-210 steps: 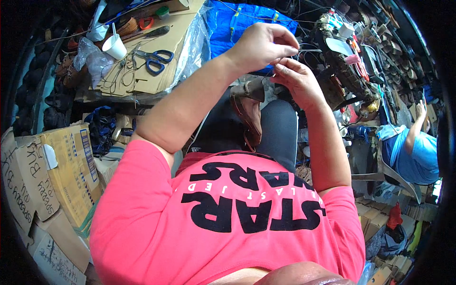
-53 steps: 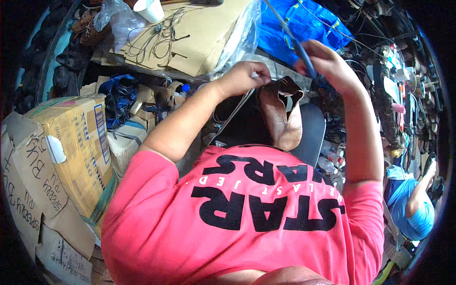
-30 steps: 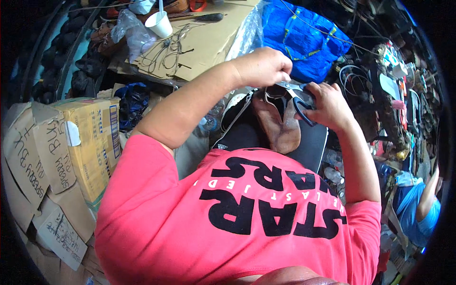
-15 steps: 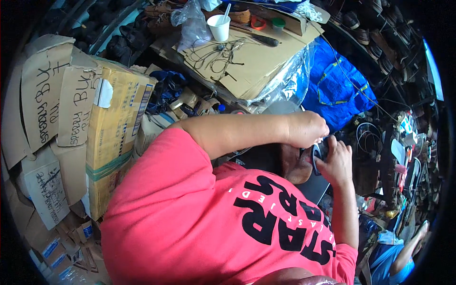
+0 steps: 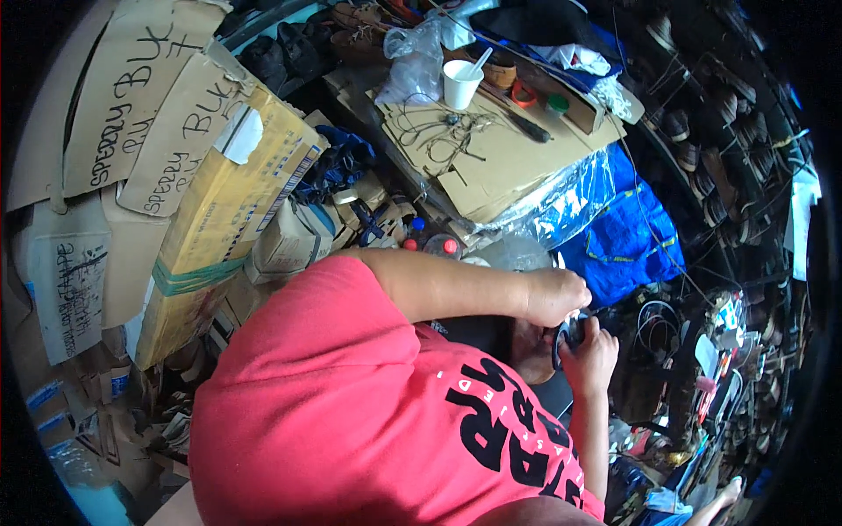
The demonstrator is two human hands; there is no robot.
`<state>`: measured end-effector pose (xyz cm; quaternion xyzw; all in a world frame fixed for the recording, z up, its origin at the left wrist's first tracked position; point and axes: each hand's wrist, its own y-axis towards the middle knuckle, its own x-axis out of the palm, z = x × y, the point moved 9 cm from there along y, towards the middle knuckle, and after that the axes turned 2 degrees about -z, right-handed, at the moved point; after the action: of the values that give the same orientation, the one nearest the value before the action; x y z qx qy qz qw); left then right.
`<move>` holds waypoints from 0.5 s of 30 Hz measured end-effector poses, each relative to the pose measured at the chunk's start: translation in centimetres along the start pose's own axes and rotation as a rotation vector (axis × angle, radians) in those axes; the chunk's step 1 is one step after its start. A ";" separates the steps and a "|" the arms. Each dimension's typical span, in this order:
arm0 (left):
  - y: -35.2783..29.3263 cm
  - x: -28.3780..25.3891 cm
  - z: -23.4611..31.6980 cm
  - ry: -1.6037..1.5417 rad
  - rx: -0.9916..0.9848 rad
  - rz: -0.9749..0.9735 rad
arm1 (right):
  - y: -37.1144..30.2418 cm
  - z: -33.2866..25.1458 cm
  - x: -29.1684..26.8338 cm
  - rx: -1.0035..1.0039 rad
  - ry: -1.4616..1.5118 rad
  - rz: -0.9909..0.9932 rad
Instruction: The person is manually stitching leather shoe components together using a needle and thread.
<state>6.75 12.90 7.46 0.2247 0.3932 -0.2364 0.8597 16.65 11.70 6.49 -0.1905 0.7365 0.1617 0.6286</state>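
My left hand [image 5: 558, 296] is closed, knuckles up, with its fingertips pinched at something small and pale that I cannot make out. Just below and to its right, my right hand [image 5: 593, 358] grips a dark, curved shoe-like piece [image 5: 561, 347] with a lighter rim, its thumb along the near side. The two hands almost meet over this piece. Under them is a brown rounded shape [image 5: 530, 352], partly hidden by my left forearm and too unclear to name.
Beyond my hands lies a blue bag [image 5: 627, 254]. A cardboard-topped table [image 5: 500, 184] bears a white cup [image 5: 461, 85], tangled cord [image 5: 438, 136] and a dark-handled tool [image 5: 529, 128]. Cardboard boxes [image 5: 219, 223] stack at left; shoes [image 5: 702, 175] fill racks at right. Someone's arm or leg [image 5: 721, 500] shows lower right.
My view has shifted, so the table and boxes sit lower and further right. Both hands stay close together at the dark piece, with my left hand still pinching above it.
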 end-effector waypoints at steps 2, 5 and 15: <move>-0.1 0.2 0.7 -0.009 0.035 -0.003 | -0.1 -0.4 -0.1 -0.011 -0.006 0.041; -0.2 0.3 1.3 -0.008 0.072 0.030 | -0.2 -0.8 0.1 0.004 0.025 0.055; -0.6 0.1 -0.1 -0.060 0.044 0.111 | -0.3 -0.5 0.5 0.043 0.021 0.008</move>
<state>6.40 12.41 7.24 0.2577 0.3492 -0.2037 0.8776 16.34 11.13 6.07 -0.1756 0.7470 0.1467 0.6242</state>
